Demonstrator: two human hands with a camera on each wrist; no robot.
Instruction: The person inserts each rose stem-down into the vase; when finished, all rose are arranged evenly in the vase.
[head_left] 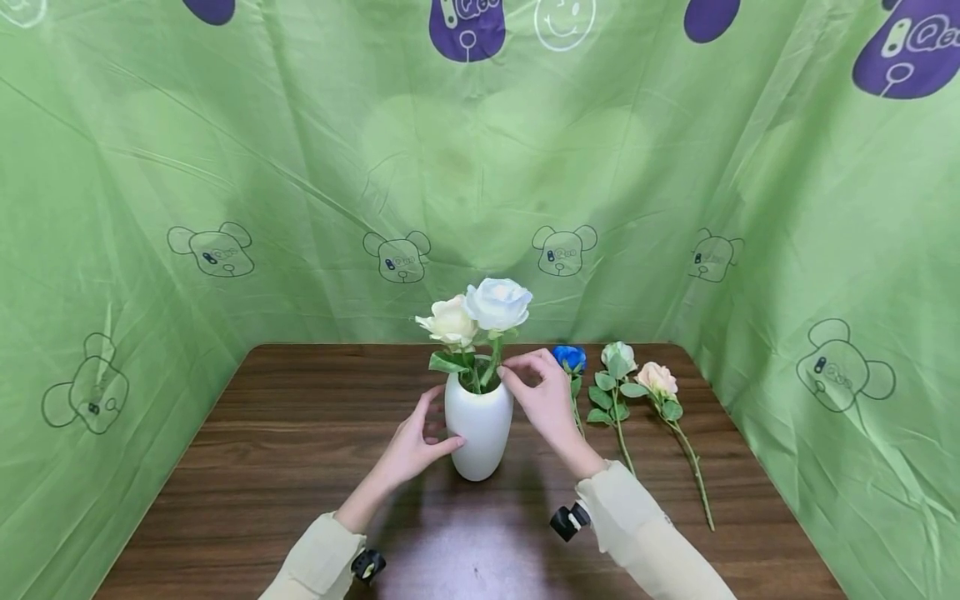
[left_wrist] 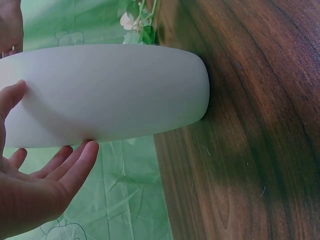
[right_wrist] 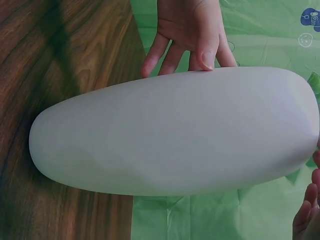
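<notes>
on the table, your left grip holds the vase; your right grip, pinching the white rose, seemingly settles it; release next.

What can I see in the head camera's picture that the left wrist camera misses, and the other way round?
Only the head view shows the white rose and cream rose in the vase, the blue rose and the person's sleeves.

Only the left wrist view shows the ends of the left hand's fingers beyond the thumb, at the vase's side.

Both show the white vase, the left hand, some of the right hand, wooden table and green cloth.
</notes>
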